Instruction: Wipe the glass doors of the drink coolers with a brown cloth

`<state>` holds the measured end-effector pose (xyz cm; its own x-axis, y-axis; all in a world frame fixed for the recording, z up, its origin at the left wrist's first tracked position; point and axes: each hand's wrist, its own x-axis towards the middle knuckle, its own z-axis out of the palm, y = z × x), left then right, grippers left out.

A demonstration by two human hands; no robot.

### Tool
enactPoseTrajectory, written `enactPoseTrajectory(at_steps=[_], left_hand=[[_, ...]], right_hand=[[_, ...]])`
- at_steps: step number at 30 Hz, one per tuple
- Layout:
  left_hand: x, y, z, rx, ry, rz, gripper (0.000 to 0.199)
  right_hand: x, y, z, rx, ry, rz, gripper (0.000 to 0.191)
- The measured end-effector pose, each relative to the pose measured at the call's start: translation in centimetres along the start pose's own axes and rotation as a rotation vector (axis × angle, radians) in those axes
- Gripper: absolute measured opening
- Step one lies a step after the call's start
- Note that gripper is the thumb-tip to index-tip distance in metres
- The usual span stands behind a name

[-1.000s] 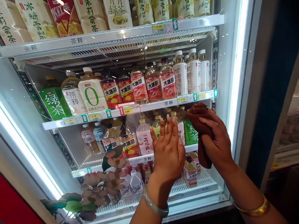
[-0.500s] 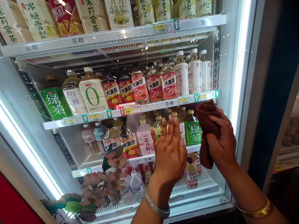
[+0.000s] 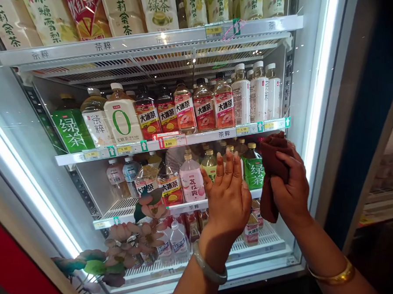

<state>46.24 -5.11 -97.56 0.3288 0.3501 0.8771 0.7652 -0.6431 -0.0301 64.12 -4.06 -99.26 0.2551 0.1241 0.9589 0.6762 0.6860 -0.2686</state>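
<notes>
A folded dark brown cloth (image 3: 272, 160) is bunched in my right hand (image 3: 292, 186), fingers wrapped round it, with a loose end hanging down. My left hand (image 3: 225, 193) is raised with fingers stretched out, its palm turned toward the glass door of a lit drinks cooler; whether it touches the glass I cannot tell. Beyond my left hand stand a pink bottle (image 3: 191, 178) and a yellow-green bottle (image 3: 209, 161), partly hidden by the fingers. A green tea bottle (image 3: 254, 168) stands between my hands, behind the glass.
Shelves of bottled drinks fill the cooler, with price labels along a middle shelf edge (image 3: 202, 138). Flower and leaf shapes (image 3: 135, 240) show at the lower left. A bright light strip (image 3: 322, 66) runs down the right side, beside a dark frame (image 3: 362, 112).
My left hand has shifted slightly right, its fingers still spread. My right hand with the cloth stays almost in place. The view has tilted a little.
</notes>
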Motion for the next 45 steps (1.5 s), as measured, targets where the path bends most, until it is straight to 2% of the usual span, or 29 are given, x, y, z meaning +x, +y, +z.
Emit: enactPoseTrajectory(at_steps=[2,5,9,11,13,15,17,20,22,25,27,29,32,33,35,39,42,45], left_hand=[[0.0,0.4,0.4,0.006,-0.014,0.011,0.077],[-0.1,1.0,1.0,0.016,-0.031,0.002,0.078],[0.0,1.3,1.3,0.016,-0.029,-0.007,0.077],[0.0,1.4,1.3,0.014,-0.03,-0.009,0.076],[0.1,1.5,1.3,0.015,-0.03,-0.012,0.077],[0.1,1.6,1.4,0.021,-0.03,-0.018,0.079],[0.1,1.8,1.6,0.022,-0.025,-0.028,0.08],[0.1,2.0,1.8,0.011,-0.015,-0.037,0.079],[0.2,2.0,1.9,0.006,-0.013,-0.04,0.079],[0.2,2.1,1.9,-0.002,-0.021,-0.04,0.081],[0.3,2.1,1.7,-0.016,-0.028,-0.039,0.082],[0.4,2.2,1.6,-0.031,-0.028,-0.041,0.082],[0.3,2.4,1.8,-0.053,-0.031,-0.039,0.08],[0.3,2.6,2.0,-0.06,-0.039,-0.025,0.079],[0.1,3.0,2.6,-0.074,-0.053,0.017,0.077],[-0.5,3.9,3.9,-0.086,-0.039,0.049,0.074],[-0.6,4.2,4.3,-0.083,-0.053,0.054,0.073],[-0.6,4.2,4.3,-0.091,-0.061,0.061,0.074]], right_hand=[[0.1,-1.0,0.4,-0.013,-0.09,-0.009,0.06],[-0.2,-1.7,0.8,0.008,-0.198,-0.11,0.059],[-1.0,0.4,-0.3,0.032,-0.178,-0.238,0.063],[-1.0,1.7,-1.1,0.005,-0.079,-0.16,0.065],[-0.7,2.2,-1.7,-0.051,0.052,0.011,0.066],[-0.2,1.7,-1.7,-0.1,0.08,0.114,0.067],[0.0,0.6,-1.1,-0.1,-0.016,0.078,0.066],[-0.3,-0.8,0.1,-0.044,-0.171,-0.069,0.06],[-0.8,-0.9,0.4,-0.028,-0.187,-0.143,0.058],[-1.2,0.7,-0.5,-0.008,-0.185,-0.228,0.058],[-1.3,2.4,-1.7,-0.013,-0.135,-0.186,0.057],[-1.3,3.9,-2.8,-0.058,0.002,-0.054,0.057],[-0.9,4.5,-3.4,-0.122,0.151,0.118,0.06],[-0.8,4.2,-3.2,-0.127,0.15,0.142,0.061],[-0.6,2.9,-2.4,-0.107,0.066,0.116,0.061],[-0.9,1.1,-0.8,-0.003,-0.094,-0.083,0.054],[-1.2,2.2,-1.5,-0.013,-0.083,-0.113,0.054],[-1.1,4.2,-3.1,-0.088,0.036,0.01,0.056]])
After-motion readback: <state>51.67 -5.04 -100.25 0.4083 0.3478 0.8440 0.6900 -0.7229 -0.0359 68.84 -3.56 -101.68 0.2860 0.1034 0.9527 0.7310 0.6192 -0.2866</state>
